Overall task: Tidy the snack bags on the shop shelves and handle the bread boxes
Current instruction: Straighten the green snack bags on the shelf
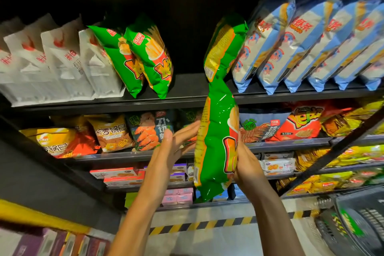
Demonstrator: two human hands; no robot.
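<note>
- Right hand (247, 164) grasps the lower edge of a green bag (216, 141); left hand (176, 141) is released, fingers straight, just left of the bag, contact unclear.
- Top shelf (187, 87): white bags (52, 64) left, two green bags (143, 56), a gap, blue bags (311, 48) right.
- Held bag stands upright before the gap, below another green bag (224, 45).

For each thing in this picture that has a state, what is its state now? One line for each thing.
Right hand: grips the held green bag low on its side.
Left hand: open, fingers straight, beside the bag.
Held green bag: upright, lifted in front of the shelves.
Green bag on top shelf: stands leaning against the blue bags.
Two green bags: tilted left against the white bags.
Blue bags: row leaning left.
White bags: row, standing.
</note>
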